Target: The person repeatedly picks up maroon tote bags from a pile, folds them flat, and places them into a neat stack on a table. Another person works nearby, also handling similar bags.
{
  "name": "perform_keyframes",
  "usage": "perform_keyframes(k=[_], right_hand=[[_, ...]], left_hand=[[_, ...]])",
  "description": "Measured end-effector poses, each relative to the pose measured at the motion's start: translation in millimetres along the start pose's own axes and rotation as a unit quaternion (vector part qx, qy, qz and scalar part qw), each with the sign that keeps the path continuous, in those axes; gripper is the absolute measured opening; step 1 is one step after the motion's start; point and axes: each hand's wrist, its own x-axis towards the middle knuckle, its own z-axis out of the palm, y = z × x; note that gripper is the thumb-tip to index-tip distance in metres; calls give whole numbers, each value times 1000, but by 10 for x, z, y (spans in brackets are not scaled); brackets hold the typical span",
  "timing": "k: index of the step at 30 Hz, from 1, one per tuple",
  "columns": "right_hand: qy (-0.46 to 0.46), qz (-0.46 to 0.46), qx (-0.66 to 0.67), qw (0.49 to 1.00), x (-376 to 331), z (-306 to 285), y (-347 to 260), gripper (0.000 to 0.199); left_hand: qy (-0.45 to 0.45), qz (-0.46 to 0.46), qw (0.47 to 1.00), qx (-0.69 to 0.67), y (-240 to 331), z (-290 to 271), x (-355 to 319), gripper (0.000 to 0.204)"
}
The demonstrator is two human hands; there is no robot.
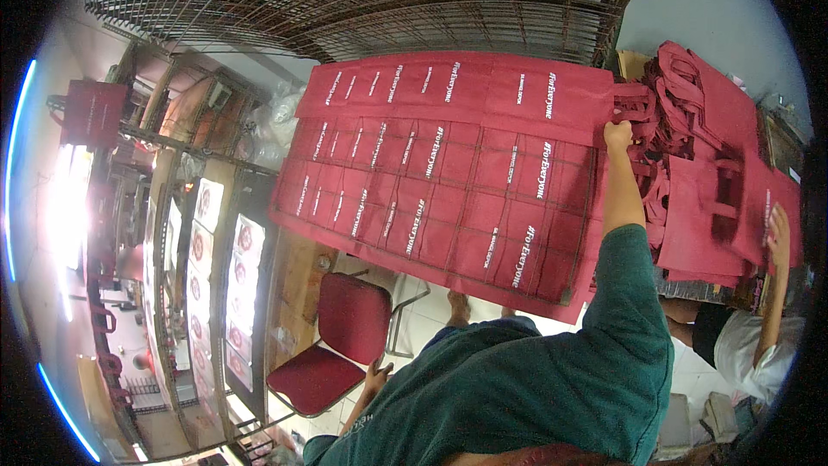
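green shirt [526, 371] nearest; right hand [617, 136] pinches red fabric [496, 95], far right, likely to steady it; left hand [377, 377] loosely spread near chair [354, 318].

A wire tray [580, 233] spans the middle of the frame; red printed sheets [479, 91] lie along its upper part. At right, a dark-edged tabletop [707, 291] bears heaped red fabric bags [720, 103]. A red chair [352, 315] stands on white floor tiles [434, 315], lower left of centre.

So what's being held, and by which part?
Right hand appears to grip the upper printed red fabric at its right edge, near the lower corner. Left hand: nothing visible in it.
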Motion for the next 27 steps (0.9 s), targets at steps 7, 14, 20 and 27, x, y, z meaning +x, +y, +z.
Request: perform_keyframes(k=[7, 14, 20, 27], right_hand=[[15, 43, 25, 999, 95, 95, 33, 46], [86, 328, 526, 780, -188, -643, -584, 61], [196, -138, 306, 921, -1078, -1872, -496, 38], [276, -41, -219, 935, -1314, -2763, 1061, 53]], left_hand=[[9, 18, 999, -26, 116, 76, -65, 74], [27, -15, 999, 35, 483, 395, -285, 72], [-1, 18, 997, 72, 128, 160, 364, 73], [-87, 113, 985, 93, -142, 112, 1204, 57]])
